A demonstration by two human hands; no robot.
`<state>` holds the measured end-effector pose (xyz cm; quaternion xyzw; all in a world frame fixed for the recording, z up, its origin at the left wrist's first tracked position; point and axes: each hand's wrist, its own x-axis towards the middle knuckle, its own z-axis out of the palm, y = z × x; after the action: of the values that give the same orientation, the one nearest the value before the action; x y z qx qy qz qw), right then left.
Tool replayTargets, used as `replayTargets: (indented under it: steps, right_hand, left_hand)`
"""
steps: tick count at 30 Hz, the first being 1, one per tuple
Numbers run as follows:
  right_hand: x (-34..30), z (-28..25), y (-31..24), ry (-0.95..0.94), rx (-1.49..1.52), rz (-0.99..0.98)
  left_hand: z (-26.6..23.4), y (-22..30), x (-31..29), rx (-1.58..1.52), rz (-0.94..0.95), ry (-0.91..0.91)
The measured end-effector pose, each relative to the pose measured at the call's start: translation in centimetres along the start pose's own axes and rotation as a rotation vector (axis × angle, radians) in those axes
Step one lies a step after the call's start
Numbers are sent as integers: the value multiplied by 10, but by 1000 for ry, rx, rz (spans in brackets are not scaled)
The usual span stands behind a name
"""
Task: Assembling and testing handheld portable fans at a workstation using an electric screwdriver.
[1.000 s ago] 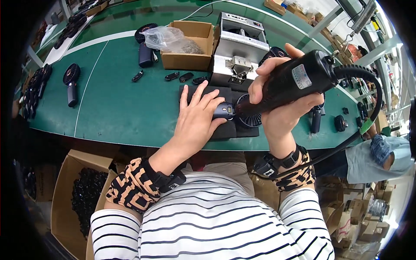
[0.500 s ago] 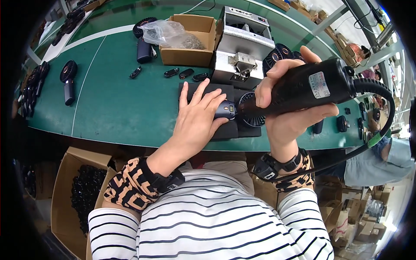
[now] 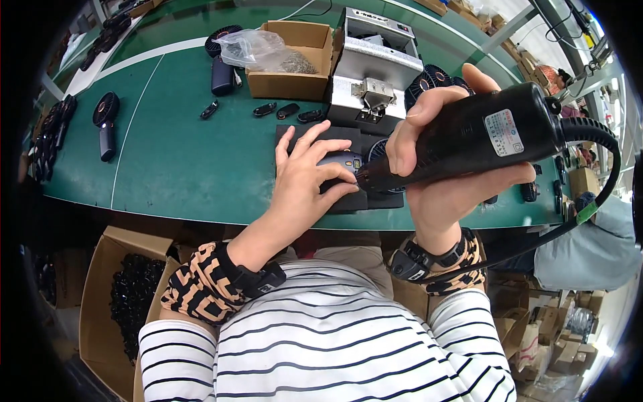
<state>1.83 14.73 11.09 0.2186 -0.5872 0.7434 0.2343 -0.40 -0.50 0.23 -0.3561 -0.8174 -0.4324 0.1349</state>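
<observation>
On the left hand (image 3: 301,174), the index finger (image 3: 338,173) has left its place flat along the fan's handle (image 3: 343,159) and bent down toward the thumb (image 3: 340,191); their tips now almost meet. A stretch of the handle shows between middle and index finger. The power screwdriver (image 3: 469,137) has come leftward at its nose, now just beside those two fingertips; what they pinch is too small to tell. Behind the right hand (image 3: 435,201), the tool's rear end and cable (image 3: 611,171) have swung farther right.
</observation>
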Motion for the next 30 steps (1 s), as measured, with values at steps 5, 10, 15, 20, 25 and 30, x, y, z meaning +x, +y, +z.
replayTargets:
  steps: [5,10,15,20,25,30]
  right_hand:
    - [2,-1,1,-41,42,-1]
    - [4,-5,-3,16,-77,-20]
    - [3,-10,2,24,-138,-26]
    - [-2,-10,9,63,-162,-11]
    - [-6,-14,16,106,-128,18]
    - [-7,-21,26,73,92,-46]
  left_hand:
    - [-1,0,0,5,31,-27]
    - [6,3,1,158,-15,25]
    - [6,-2,-2,228,15,-40]
    - [7,-2,-2,227,14,-43]
    - [6,1,0,222,10,-57]
    - [2,5,2,252,3,-99]
